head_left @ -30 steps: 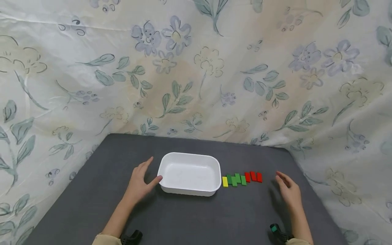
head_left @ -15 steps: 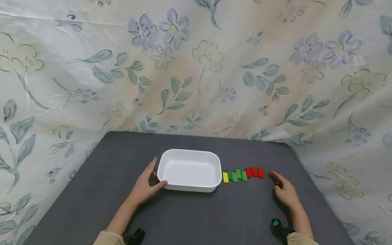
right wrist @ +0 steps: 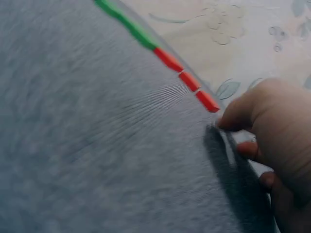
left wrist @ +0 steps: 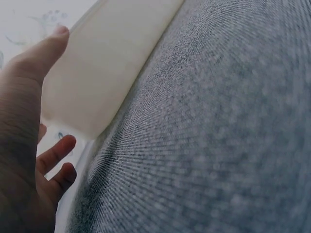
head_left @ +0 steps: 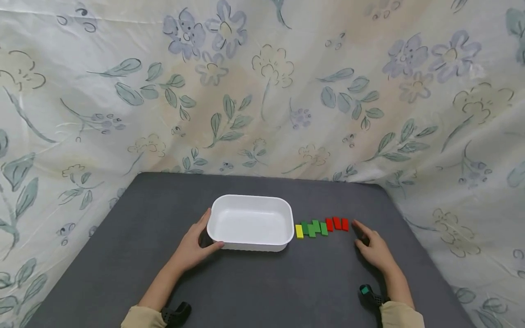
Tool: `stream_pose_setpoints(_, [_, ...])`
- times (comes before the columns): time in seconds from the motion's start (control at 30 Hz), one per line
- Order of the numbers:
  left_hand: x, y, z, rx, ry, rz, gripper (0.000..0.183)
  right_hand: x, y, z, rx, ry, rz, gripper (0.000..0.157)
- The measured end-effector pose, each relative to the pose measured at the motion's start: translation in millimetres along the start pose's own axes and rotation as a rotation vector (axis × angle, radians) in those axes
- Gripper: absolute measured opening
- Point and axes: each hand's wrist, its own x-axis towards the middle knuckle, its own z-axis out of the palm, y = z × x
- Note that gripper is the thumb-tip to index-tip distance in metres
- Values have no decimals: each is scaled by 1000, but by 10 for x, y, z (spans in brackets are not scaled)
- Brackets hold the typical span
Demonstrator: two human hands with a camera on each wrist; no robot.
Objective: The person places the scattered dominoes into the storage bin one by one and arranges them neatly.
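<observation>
A white rectangular plastic tray (head_left: 251, 222) stands on the dark grey cloth, nothing inside it. My left hand (head_left: 193, 246) is spread around its left end, thumb at the front wall and forefinger along the left side; the left wrist view shows the thumb (left wrist: 46, 51) over the wall and the lower fingers loosely bent. To the tray's right runs a row of small flat blocks: one yellow (head_left: 299, 231), several green (head_left: 312, 229) and three red (head_left: 337, 223). Beside the last red block (right wrist: 208, 101), my right hand (head_left: 375, 248) holds nothing, its forefinger tip close to the block's end.
The grey cloth-covered table (head_left: 262, 291) reaches back to a hanging floral sheet (head_left: 262, 91) behind and at both sides. Black devices are strapped at the left wrist (head_left: 178, 313) and right wrist (head_left: 371, 296).
My left hand has moved right and closer around the tray's end. My right hand has moved left towards the red blocks. Tray and blocks keep their places; the head view has shifted slightly.
</observation>
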Motion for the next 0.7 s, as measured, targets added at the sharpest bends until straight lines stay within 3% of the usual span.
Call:
stream_pose_setpoints(0.4, [-27,12,-26,40,-5,-9,104,135,-91,195,-45,39,-76,60])
stream_pose_setpoints(0.7, [-18,43,18,36,6,4,104,171,-72,197,-86,129,-111,46])
